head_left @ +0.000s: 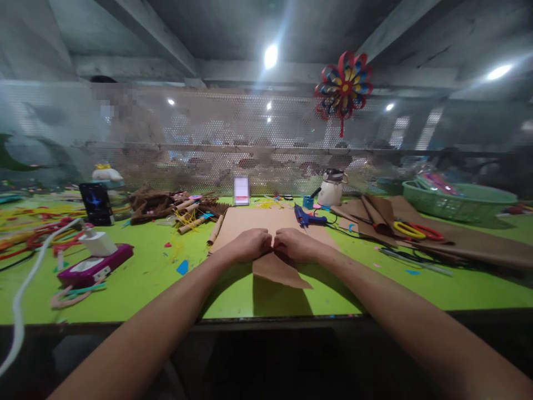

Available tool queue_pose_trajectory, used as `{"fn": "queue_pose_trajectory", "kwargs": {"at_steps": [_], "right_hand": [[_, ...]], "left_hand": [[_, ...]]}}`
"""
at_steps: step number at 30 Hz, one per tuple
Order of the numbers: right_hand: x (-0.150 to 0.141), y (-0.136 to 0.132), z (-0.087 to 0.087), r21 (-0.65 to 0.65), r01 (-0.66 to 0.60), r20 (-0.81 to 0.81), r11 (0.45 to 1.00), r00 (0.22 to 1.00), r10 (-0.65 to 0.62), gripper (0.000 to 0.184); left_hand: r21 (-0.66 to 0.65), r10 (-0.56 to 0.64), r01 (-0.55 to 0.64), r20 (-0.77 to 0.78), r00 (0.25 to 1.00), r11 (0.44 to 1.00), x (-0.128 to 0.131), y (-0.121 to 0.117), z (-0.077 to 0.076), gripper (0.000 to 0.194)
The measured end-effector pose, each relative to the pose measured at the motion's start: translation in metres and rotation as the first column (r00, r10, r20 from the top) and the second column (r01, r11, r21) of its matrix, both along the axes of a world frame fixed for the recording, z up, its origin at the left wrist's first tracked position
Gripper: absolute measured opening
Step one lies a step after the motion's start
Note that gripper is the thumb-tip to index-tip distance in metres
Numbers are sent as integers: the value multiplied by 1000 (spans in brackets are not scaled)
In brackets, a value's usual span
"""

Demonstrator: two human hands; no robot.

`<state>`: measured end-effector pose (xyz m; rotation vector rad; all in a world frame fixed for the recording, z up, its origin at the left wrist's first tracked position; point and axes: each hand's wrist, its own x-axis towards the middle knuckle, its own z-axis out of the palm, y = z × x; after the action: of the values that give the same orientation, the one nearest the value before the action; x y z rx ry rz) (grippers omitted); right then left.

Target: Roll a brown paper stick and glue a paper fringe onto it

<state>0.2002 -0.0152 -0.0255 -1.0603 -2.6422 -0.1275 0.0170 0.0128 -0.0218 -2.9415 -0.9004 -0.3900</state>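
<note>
Brown paper (278,273), in a small piece, shows at the centre of the head view, just below the middle of the frame. The left hand (254,244) and right hand (295,244) meet over its upper end, fingers curled in and apparently clamped on it, knuckles nearly touching; the exact grip of the fingertips is hidden.

For this two-handed pinch, it would seem best to press with even force from both sides, keep the thumbs close to the line being worked, and move along it little by little, since such paper will probably crease where pressed and could tear if the hands pull apart.

The piece looks matt and plain, fairly stiff, its free part flaring towards the viewer and running to a sharp corner at the lower right. A dark shadow beneath it on the green table (145,275) suggests it is raised off the surface. Behind the hands lies a paler tan sheet (237,221); just beyond the right hand, right of centre, rests a blue glue gun (310,218).
</note>
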Motion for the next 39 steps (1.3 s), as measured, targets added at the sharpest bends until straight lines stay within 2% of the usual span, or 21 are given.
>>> {"fn": "queue_pose_trajectory", "kwargs": {"at_steps": [6, 10, 14, 19, 24, 28, 31, 39], "right_hand": [[6, -1, -1, -12, -34, -11, 999, 999, 34, 20], [11, -1, -1, -23, -66, -11, 998, 998, 65, 17], [17, 0, -2, -68, -46, -1, 997, 999, 46, 17], [21, 0, -3, -34, -26, 41, 999, 999, 28, 14], [20, -2, -2, -17, 73, 56, 997, 996, -72, 12], [18, -2, -1, -1, 90, 62, 996, 994, -89, 19], [14, -1, -2, 17, 106, 85, 994, 991, -107, 17], [20, 3, -4, -25, 25, 94, 999, 995, -22, 8]], "left_hand": [[-9, 25, -25, -35, 999, 1000, -1, 0, 1, 14], [-83, 46, -50, -44, 998, 995, -3, -2, 5, 14], [-133, 27, -33, -45, 999, 991, -5, -5, 9, 17], [-109, 31, -39, -71, 997, 993, -8, -5, 11, 18], [-76, 94, -102, -101, 990, 992, -10, -7, 13, 13], [-46, 74, -78, -75, 994, 996, -6, -6, 11, 18], [-32, 56, -57, -35, 998, 998, -2, -3, 5, 23], [-210, 72, -66, 20, 997, 975, -7, 2, 0, 18]]}}
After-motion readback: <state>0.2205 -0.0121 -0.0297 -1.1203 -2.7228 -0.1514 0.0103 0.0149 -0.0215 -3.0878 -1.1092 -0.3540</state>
